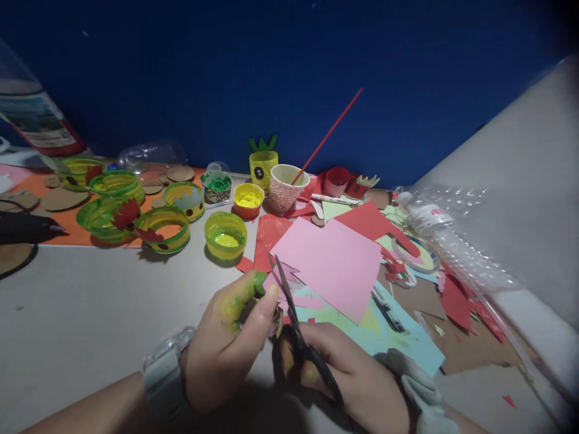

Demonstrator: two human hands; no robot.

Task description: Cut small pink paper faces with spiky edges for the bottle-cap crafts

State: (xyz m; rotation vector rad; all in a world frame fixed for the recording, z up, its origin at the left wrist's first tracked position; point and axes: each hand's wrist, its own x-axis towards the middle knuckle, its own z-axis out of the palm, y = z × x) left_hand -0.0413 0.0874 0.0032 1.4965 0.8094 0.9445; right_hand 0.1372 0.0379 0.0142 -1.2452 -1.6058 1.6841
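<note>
Black-handled scissors (289, 295) point up and away from me, their handles gripped by my right hand (348, 367). The blades are slightly parted. My left hand (230, 337), smeared with green and yellow paint, pinches a small piece of pink paper (271, 280) beside the blades. Its fingers partly hide the piece, so I cannot tell whether the blades touch it. Just beyond the scissor tips lies a larger pink sheet (332, 262), on top of red and light blue paper (407, 346).
Several green-yellow painted rings stand at the left on orange paper (67, 232). Near the back are a yellow paint cup (248, 198), green paint pot (217, 184) and patterned paper cup (287, 190) with a red stick. A craft knife (388, 310) and plastic bottle (452, 235) lie right.
</note>
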